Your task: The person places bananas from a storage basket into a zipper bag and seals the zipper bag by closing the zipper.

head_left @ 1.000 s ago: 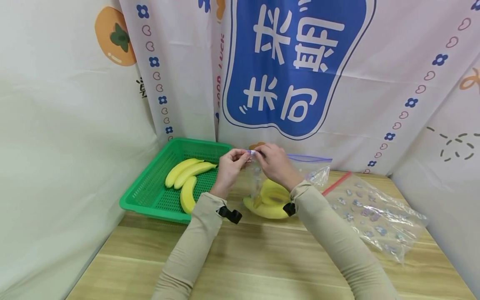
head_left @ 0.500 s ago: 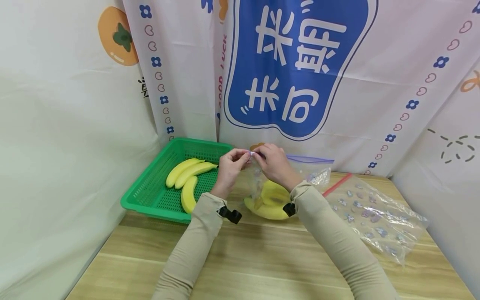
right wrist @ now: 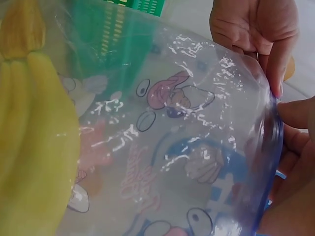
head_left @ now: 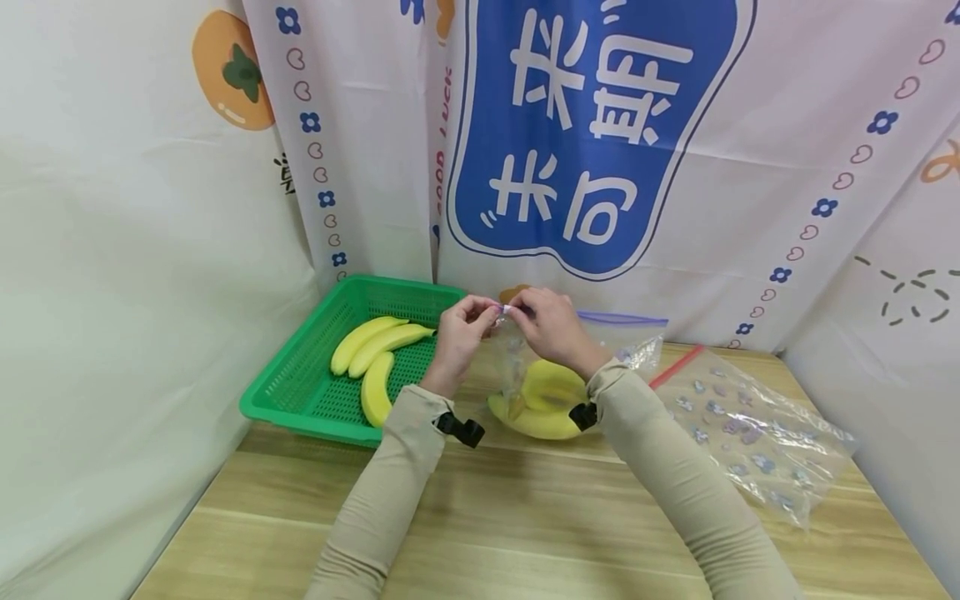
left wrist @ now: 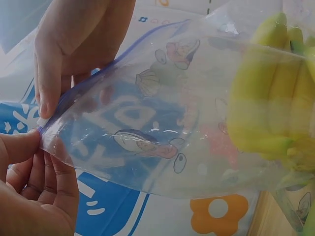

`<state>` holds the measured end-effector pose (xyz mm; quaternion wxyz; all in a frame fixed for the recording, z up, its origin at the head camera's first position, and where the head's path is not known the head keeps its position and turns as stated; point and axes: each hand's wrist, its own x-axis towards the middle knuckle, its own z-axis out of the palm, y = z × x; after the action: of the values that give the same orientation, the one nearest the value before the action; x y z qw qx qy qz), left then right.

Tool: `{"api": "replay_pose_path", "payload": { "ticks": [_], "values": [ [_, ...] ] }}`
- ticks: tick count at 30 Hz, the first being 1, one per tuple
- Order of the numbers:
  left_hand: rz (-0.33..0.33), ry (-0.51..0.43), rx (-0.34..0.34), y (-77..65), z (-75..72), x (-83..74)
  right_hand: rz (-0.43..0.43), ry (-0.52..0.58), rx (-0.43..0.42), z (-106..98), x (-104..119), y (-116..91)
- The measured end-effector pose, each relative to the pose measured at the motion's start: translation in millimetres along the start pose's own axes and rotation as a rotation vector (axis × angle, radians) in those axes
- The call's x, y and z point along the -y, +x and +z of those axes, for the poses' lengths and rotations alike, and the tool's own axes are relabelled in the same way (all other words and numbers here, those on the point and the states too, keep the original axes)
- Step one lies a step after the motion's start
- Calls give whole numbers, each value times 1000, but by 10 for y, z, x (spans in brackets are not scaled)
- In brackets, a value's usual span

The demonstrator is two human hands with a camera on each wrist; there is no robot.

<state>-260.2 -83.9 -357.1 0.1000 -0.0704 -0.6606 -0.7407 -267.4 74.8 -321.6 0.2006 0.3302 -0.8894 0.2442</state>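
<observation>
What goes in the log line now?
clear plastic bag: yellow curved bananas inside | left hand, right hand: pinch its purple zip | green plastic basket: three yellow bananas visible

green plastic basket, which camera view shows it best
The head view: the green plastic basket shows nearly whole there, with three yellow bananas inside. The right wrist view catches only part, mostly through the clear blue-zipped plastic bag. The left wrist view does not show it.

Curtained booth: printed cloth (head_left: 592,142) on three sides, wood-grain table (head_left: 517,525) between.
</observation>
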Motion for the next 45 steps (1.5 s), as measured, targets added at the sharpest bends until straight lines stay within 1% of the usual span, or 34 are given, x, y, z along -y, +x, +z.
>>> {"api": "replay_pose_path", "payload": {
  "ticks": [6, 10, 15, 26, 32, 34, 38, 45],
  "values": [
    [-17, 30, -34, 3, -16, 15, 43, -9, 23, -38, -54, -40],
    [-14, 36, -34, -2, -17, 9, 42, -15, 24, -62, -99, -62],
    [2, 20, -30, -7, 0, -1, 51, -23, 30, -95, -138, -94],
    [13, -13, -45, -10, 8, 15, 34, -31, 35, -164, -224, -164],
    [61, -40, -31, -18, -3, 35, 25, -16, 20, -211, -245, -204],
    [67, -51, -26, -17, -11, 46, 25, -15, 23, -226, -245, -220],
    [64, -57, -28, -13, -23, 54, 29, -18, 35, -244, -257, -241],
    [60, -57, -23, -1, -16, 37, 1, -8, 26, -301, -306, -280]
  ]
}}
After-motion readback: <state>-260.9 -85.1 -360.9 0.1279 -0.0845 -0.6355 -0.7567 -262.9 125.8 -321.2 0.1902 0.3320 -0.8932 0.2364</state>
